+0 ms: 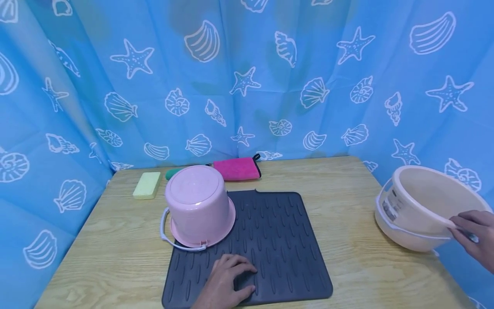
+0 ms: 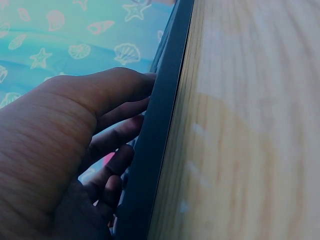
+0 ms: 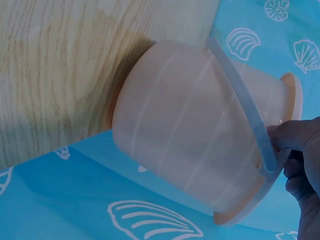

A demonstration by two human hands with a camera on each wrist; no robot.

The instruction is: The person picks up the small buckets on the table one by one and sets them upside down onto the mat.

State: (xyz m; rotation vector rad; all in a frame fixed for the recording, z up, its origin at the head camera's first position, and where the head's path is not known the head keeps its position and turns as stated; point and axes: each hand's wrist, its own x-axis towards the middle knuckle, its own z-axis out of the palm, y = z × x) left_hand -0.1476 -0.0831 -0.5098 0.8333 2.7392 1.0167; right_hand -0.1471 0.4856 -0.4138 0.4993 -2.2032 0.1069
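Two hands of mine are apart: my right hand (image 1: 484, 240) grasps the cream bucket (image 1: 409, 214) by its rim, at the table's (image 1: 347, 206) right edge; my left hand (image 1: 225, 279) lies loose on the dark mat (image 1: 285, 244). Firm fingers, I think, would prevent tipping.

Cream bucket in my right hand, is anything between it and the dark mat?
Nothing visible: only tabletop separates the cream bucket, gripped by the right hand, from the dark mat. The upturned pink bucket covers the mat's far left part, and the left hand is at the mat's near edge.
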